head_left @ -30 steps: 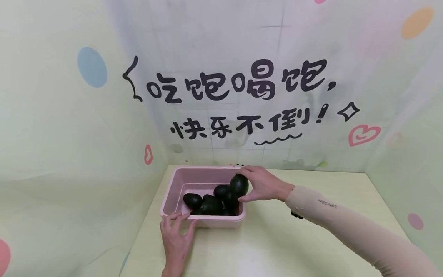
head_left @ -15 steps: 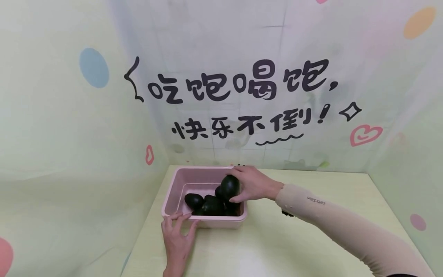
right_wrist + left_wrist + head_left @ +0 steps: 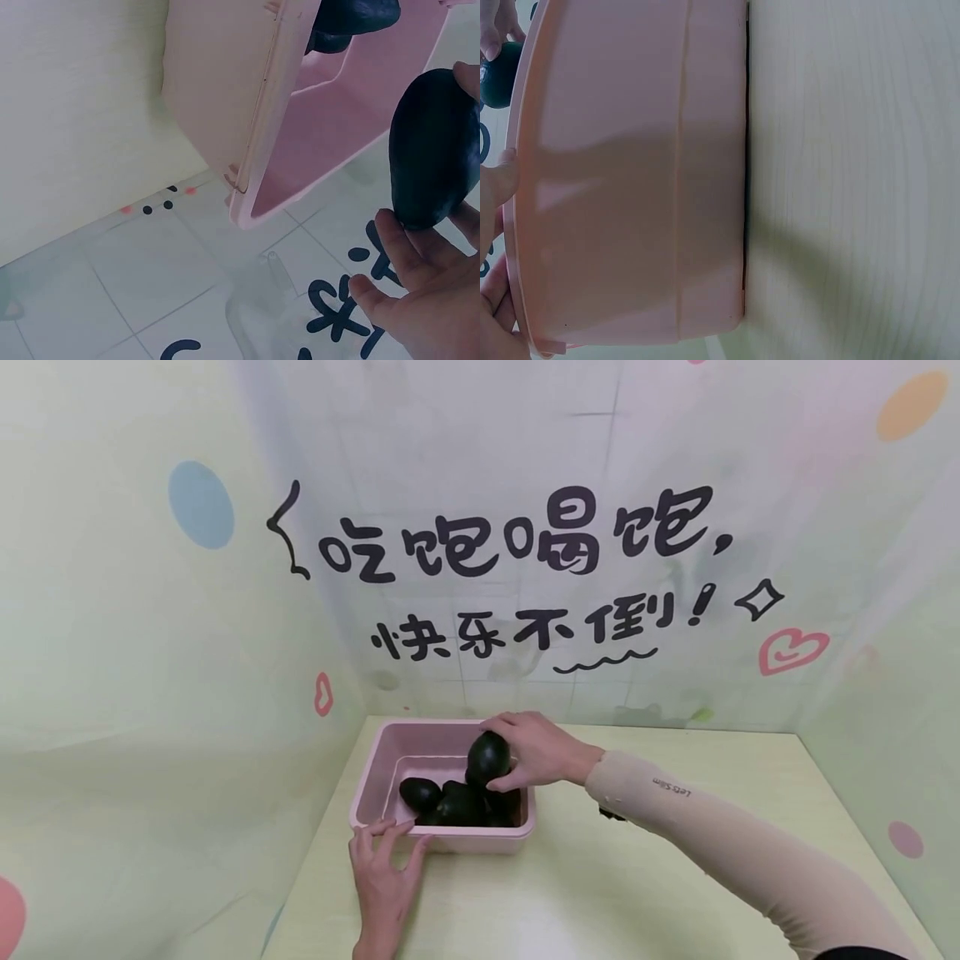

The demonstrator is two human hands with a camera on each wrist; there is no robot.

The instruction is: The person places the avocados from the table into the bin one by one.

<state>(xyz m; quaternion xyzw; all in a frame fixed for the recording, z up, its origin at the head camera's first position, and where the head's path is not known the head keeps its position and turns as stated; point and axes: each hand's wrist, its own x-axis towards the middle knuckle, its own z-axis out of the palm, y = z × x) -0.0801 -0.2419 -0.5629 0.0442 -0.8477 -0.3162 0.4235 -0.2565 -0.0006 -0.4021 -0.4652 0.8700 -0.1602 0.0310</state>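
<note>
A pink plastic bin [image 3: 480, 844] stands on the table with several dark green avocados [image 3: 461, 807] inside, heaped toward its front right. My right hand [image 3: 542, 748] holds one avocado [image 3: 489, 760] above the right part of the bin, thumb on the near side and fingers on the far side. The right wrist view shows that avocado [image 3: 431, 150] pear-shaped and smooth, clear of the bin's rim. My left hand [image 3: 384, 870] grips the front left rim, fingers over the edge and thumb by the front wall [image 3: 615, 225]. Another avocado [image 3: 420, 795] lies at the left of the heap.
The pale wooden table [image 3: 637, 877] extends right and forward of the bin. Close behind it rises a printed backdrop [image 3: 525, 443] with black lettering, and more of this cloth hangs at both sides.
My right hand has carried the avocado leftward from the bin's right edge, and lately a little higher. My left hand has stayed on the rim, and the bin has not shifted.
</note>
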